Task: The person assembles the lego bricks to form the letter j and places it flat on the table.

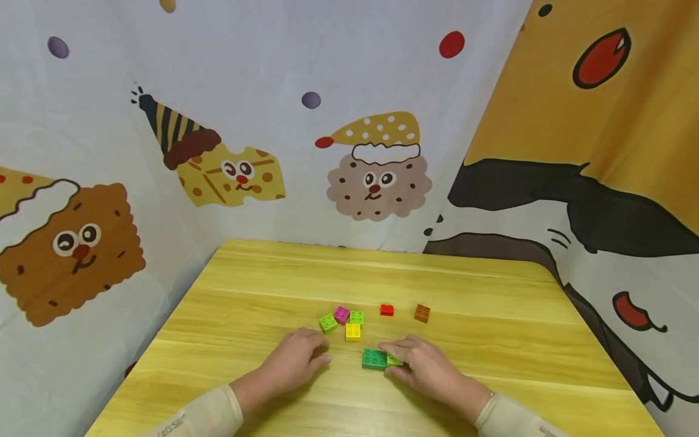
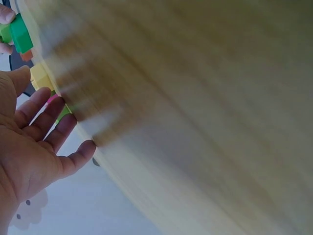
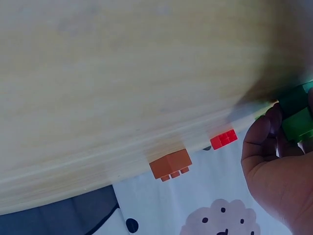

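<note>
On a yellow wood-grain counter (image 1: 262, 285), we see the right hand (image 1: 428, 367) with its grip pinched on a small lime-green studded plastic brick (image 1: 393, 360), which lies against the right end of a longer dark-green studded plastic brick (image 1: 374, 359). The left hand (image 1: 297, 358) lies left of this pair, its grip apart, fingers loosely bent. Beyond it we find a square light-green brick (image 1: 327, 323), a magenta brick (image 1: 341, 314), a second light-green brick (image 1: 357, 317) and a yellow brick (image 1: 352, 332) grouped close. Farther right we note a red brick (image 1: 386, 310), then a brown-orange brick (image 1: 422, 313). Behind the counter hangs white cartoon-printed cloth (image 1: 262, 73).
</note>
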Demonstrator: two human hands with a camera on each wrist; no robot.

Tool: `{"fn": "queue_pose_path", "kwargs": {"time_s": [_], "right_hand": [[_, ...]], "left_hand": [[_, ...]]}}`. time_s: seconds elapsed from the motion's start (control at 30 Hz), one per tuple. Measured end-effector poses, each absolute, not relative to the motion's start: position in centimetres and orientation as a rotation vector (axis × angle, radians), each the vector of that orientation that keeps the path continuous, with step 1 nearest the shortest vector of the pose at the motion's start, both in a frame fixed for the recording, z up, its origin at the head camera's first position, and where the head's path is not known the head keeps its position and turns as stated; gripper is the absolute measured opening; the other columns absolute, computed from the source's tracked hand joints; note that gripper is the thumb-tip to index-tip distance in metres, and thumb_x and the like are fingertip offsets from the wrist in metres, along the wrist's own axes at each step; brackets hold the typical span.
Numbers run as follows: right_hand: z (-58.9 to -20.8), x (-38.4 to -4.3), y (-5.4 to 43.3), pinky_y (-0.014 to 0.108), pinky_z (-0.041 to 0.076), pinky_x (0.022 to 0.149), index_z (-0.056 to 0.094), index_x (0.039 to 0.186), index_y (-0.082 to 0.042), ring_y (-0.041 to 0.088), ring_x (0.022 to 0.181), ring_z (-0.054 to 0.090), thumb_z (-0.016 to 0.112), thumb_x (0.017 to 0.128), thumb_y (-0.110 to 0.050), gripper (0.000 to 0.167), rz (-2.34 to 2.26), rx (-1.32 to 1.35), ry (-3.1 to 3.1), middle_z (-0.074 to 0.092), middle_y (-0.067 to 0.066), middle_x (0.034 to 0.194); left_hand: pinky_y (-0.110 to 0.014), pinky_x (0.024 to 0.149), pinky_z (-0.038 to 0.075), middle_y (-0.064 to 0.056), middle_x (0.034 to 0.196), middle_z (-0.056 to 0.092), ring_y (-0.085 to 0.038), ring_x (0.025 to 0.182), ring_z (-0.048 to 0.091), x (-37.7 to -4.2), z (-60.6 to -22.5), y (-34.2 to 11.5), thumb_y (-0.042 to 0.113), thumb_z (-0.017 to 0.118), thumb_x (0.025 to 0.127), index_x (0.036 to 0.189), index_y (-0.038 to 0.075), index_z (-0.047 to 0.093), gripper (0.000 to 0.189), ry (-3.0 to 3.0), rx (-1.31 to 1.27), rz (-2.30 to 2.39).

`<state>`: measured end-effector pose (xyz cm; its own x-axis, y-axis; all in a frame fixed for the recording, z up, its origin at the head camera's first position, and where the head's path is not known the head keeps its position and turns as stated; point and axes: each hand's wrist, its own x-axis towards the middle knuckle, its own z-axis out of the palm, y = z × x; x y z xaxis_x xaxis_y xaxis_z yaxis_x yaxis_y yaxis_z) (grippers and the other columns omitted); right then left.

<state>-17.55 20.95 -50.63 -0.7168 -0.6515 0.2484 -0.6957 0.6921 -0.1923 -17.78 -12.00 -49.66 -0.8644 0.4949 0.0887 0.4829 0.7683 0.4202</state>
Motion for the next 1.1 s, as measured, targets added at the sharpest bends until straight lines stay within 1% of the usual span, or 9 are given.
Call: {"fn": "queue_pose_path", "kwargs": {"time_s": [0.1,0.3,0.53,0.77,1.1], "right_hand": [[-50.62,-17.61,20.98,0.039,0.064,0.094,0.067,0.145,-0.015,0.018,0.109,0.074,0.081,0.095,-0.036,0.056,0.411,1.106,-2.749,0.078,0.003,0.130],[-50.56,-17.76,21.05,0.037,0.065,0.090,0.068,0.145,-0.014,0.017,0.105,0.074,0.083,0.094,-0.033,0.056,0.441,1.125,-2.736,0.079,0.003,0.126],[-50.47,-17.95,21.09,0.037,0.065,0.092,0.069,0.143,-0.014,0.017,0.105,0.075,0.084,0.092,-0.034,0.056,0.447,1.133,-2.730,0.080,0.004,0.125],[-50.27,-18.01,21.10,0.038,0.064,0.093,0.070,0.141,-0.013,0.019,0.106,0.076,0.084,0.092,-0.033,0.055,0.469,1.140,-2.746,0.080,0.004,0.125],[-50.06,-18.10,21.19,0.038,0.064,0.093,0.070,0.142,-0.012,0.019,0.106,0.076,0.082,0.095,-0.034,0.053,0.482,1.163,-2.744,0.080,0.005,0.125]], "left_hand": [[-0.058,0.110,0.053,-0.006,0.125,0.077,-0.030,0.123,0.069,-17.87,-49.84,-12.00,0.031,0.073,0.102,0.122,0.011,0.076,0.029,2.931,0.807,0.676],[-0.057,0.108,0.054,-0.005,0.124,0.077,-0.028,0.121,0.069,-17.87,-49.94,-11.98,0.030,0.074,0.101,0.120,0.012,0.076,0.027,2.937,0.813,0.676],[-0.058,0.109,0.053,-0.004,0.125,0.077,-0.028,0.122,0.068,-17.87,-49.98,-11.96,0.032,0.074,0.101,0.121,0.012,0.075,0.028,2.933,0.805,0.677],[-0.060,0.113,0.050,-0.009,0.132,0.075,-0.032,0.127,0.066,-18.02,-49.81,-11.87,0.033,0.072,0.102,0.130,0.011,0.072,0.036,2.925,0.753,0.686],[-0.060,0.109,0.054,-0.012,0.132,0.071,-0.034,0.125,0.067,-18.71,-49.57,-11.22,0.032,0.072,0.102,0.136,0.007,0.067,0.042,2.969,0.697,0.713]]}}
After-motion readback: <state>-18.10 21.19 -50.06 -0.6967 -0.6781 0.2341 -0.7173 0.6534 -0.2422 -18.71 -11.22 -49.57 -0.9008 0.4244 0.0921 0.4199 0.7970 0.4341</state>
